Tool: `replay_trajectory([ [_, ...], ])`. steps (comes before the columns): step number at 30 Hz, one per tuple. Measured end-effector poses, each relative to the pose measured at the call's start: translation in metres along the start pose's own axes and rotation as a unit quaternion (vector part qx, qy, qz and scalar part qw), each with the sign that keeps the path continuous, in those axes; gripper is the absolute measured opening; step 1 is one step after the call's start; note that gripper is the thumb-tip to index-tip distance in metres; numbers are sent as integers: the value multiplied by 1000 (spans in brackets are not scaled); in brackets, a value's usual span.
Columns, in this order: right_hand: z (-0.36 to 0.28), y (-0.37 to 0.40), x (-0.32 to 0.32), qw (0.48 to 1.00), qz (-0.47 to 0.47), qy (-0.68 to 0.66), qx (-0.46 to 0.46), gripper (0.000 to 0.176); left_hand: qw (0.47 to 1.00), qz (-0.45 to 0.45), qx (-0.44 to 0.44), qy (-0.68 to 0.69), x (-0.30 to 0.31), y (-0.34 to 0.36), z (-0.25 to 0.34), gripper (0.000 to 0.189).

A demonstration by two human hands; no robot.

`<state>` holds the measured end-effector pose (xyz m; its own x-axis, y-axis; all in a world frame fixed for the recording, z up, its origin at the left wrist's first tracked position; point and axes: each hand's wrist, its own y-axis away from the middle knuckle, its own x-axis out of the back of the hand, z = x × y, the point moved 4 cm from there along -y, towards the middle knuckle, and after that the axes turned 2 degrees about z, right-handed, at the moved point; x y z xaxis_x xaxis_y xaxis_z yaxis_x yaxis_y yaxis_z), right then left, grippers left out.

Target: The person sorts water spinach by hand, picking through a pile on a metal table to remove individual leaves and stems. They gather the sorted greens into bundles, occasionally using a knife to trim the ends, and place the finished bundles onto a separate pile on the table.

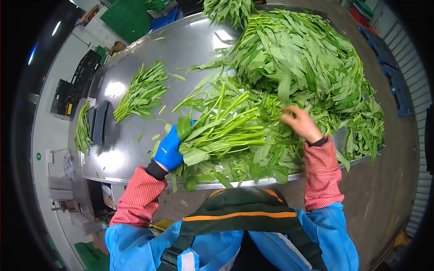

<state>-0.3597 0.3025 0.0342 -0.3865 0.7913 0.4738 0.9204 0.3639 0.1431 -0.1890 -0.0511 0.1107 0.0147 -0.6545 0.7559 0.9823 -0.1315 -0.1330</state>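
Note:
My left hand (169, 147), in a blue glove, is closed around the leafy end of a bunch of water spinach (235, 131). The cut stems of the bunch point to the right. My bare right hand (302, 123) is just right of those stem ends, over loose greens, with its fingers bent and slightly apart. A motion-blurred leaf (284, 88) shows just above the right fingertips; I see no clear contact with them. Behind and to the right rises a big heap of water spinach (298, 58). Loose leaves (253, 169) lie beneath the held bunch.
On the metal table (190, 49), a separate bunch (143, 90) lies to the left. Farther left, another bunch (83, 128) rests beside a dark scale-like device (98, 122). Black crates (83, 74) and a green crate (126, 20) stand beyond the table; blue pallets (398, 90) are at right.

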Motion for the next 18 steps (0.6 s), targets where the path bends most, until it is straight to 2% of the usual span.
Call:
replay_trajectory([
  [1, -9, 3, -7, 983, 9, 162, 81, 64, 1000, -7, 1, 6, -1, -1, 0, 66],
  [3, -33, 3, -17, 999, -7, -28, 40, 74, 1000, -18, 0, 20, -6, -6, 1, 69],
  [5, -64, 5, -47, 978, -117, -154, 75, 75, 998, -39, 3, 54, -14, -6, -4, 70],
  [6, -70, 3, -70, 946, -139, -261, 131, 49, 996, -48, 4, 69, -16, -8, -4, 71],
  [9, -59, -6, -43, 965, -23, -258, 52, 23, 979, -70, 21, 191, -12, -6, 7, 73],
  [10, -55, -7, -26, 924, 23, -381, 11, 13, 974, -69, 39, 214, -12, -1, 3, 74],
  [11, -34, -18, -14, 897, 1, -439, 51, 15, 968, -69, 55, 236, -12, 3, -2, 74],
  [13, -37, -16, -6, 958, -1, -279, 69, 31, 952, -72, 84, 287, -14, 7, -13, 74],
  [15, -52, -14, -21, 979, -108, -133, 113, 60, 929, -81, 113, 344, -19, 10, -22, 75],
  [16, -56, -15, -32, 966, -193, -134, 107, 80, 940, -101, 76, 317, -17, 9, -14, 75],
  [17, -63, -16, -47, 951, -227, -139, 156, 83, 927, -117, 94, 343, -20, 9, -13, 75],
  [18, -77, -8, -57, 933, -272, -196, 132, 73, 914, -131, 111, 368, -23, 8, -12, 75],
])
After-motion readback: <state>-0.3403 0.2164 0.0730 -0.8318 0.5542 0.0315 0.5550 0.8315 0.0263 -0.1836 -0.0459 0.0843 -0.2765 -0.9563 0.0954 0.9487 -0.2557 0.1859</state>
